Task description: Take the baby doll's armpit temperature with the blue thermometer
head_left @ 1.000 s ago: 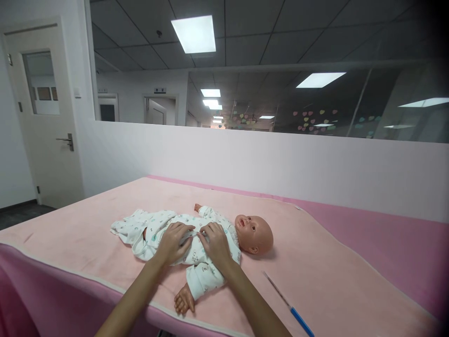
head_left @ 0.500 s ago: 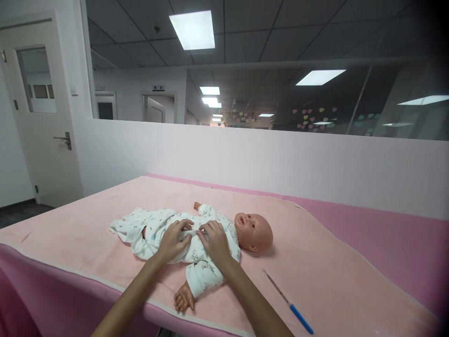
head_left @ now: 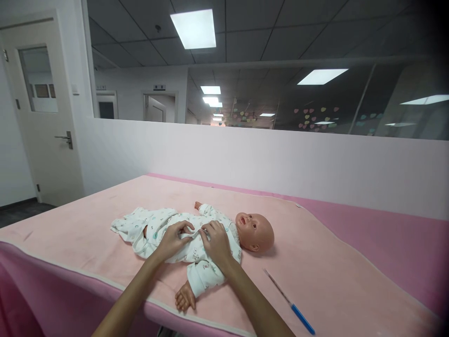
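Observation:
A baby doll (head_left: 254, 231) lies on its back on a pink blanket (head_left: 87, 234), head to the right. It wears a white printed romper (head_left: 159, 227). My left hand (head_left: 173, 241) and my right hand (head_left: 217, 241) rest on the doll's chest, fingers curled. Both pinch the front edges of the romper where they meet. The doll's near arm (head_left: 196, 281) sticks out toward me, its bare hand close to the blanket's front edge.
A thin rod with a blue end (head_left: 289, 303) lies on the blanket to the right of my right arm. A white half wall with glass (head_left: 245, 154) runs behind the table. A closed door (head_left: 38, 112) stands at the left.
My fingers have shifted slightly on the romper's front, the left thumb and fingers now pinched closer to the right hand. The doll has not moved.

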The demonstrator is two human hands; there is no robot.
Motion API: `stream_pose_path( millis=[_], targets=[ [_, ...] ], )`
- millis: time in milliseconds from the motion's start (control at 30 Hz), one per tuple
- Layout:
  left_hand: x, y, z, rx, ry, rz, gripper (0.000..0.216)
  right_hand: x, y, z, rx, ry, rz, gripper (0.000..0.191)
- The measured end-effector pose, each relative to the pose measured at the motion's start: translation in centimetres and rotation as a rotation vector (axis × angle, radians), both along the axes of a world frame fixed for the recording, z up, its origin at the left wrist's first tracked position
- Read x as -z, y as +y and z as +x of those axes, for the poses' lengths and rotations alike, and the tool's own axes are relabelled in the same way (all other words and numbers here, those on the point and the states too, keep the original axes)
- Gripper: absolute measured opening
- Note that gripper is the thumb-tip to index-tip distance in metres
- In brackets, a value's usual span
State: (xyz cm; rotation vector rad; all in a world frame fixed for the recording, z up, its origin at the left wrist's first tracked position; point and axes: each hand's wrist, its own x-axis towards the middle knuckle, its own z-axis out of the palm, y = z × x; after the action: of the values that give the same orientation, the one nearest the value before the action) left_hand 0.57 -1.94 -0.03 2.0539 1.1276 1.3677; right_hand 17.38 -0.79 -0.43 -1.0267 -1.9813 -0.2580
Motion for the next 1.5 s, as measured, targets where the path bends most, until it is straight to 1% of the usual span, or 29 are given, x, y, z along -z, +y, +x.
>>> stream_pose_path(
  millis=[233,300,533,700,800,967,1133,1300,1500],
  targets=[
    [-0.42,-0.51,-0.01,0.005,0.059,0.013,0.017,0.07,0.14,0.04,-0.006,0.007,0.000,0.010],
    [-0.45,-0.53,0.03,0.001,0.042,0.004,0.018,0.02,0.08,0.06,-0.005,0.002,-0.003,0.010],
    [-0.30,-0.25,0.10,0.081,-0.016,-0.034,0.019,0.01,-0.01,0.05,-0.004,-0.011,0.002,0.010],
    [-0.27,-0.27,0.11,0.035,-0.002,-0.059,0.026,0.03,-0.07,0.06,-0.007,-0.015,0.004,0.010],
    [-0.07,-0.10,-0.02,0.034,-0.004,-0.038,0.026,0.03,-0.09,0.07,-0.004,-0.019,0.001,0.011],
    [0.14,0.23,-0.39,0.075,0.012,0.027,0.028,0.06,-0.06,0.09,-0.001,-0.024,0.007,0.011],
    [-0.10,-0.10,-0.31,-0.002,0.036,0.060,0.022,0.05,-0.07,0.05,0.008,-0.033,0.001,0.011],
    [0.03,-0.27,0.02,-0.083,0.134,0.127,0.011,0.01,-0.10,0.03,0.009,-0.036,-0.002,0.011],
    [0.13,-0.19,0.04,-0.118,0.217,0.140,0.010,-0.01,-0.09,0.06,0.006,-0.036,0.003,0.011]
  ],
)
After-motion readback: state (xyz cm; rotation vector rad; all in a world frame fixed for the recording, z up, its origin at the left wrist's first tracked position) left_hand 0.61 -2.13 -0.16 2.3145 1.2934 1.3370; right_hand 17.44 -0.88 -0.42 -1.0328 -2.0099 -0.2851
